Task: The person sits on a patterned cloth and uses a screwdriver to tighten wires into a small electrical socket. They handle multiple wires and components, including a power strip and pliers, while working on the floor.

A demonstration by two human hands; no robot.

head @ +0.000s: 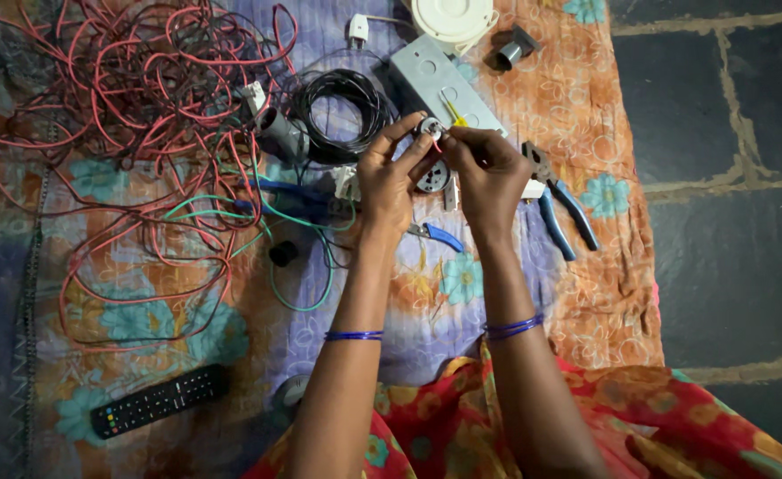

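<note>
My left hand (385, 182) pinches a small round white-and-black electrical fitting (429, 129) between thumb and fingers, raised above the floral cloth (462, 279). My right hand (488, 173) meets it from the right, fingertips closed on the fitting's edge and on a thin red wire end (436, 145). A yellow-handled screwdriver (452, 111) lies just behind the hands on a grey switch box (426, 75). Blue bangles ring both wrists.
A big tangle of red wire (133, 106) fills the left. A black wire coil (342, 111), green wire (302, 257), blue-handled pliers (561, 208), a small blue cutter (440, 235), a white round fitting (453, 18) and a black remote (160, 399) lie around. Dark stone floor (728, 222) is at the right.
</note>
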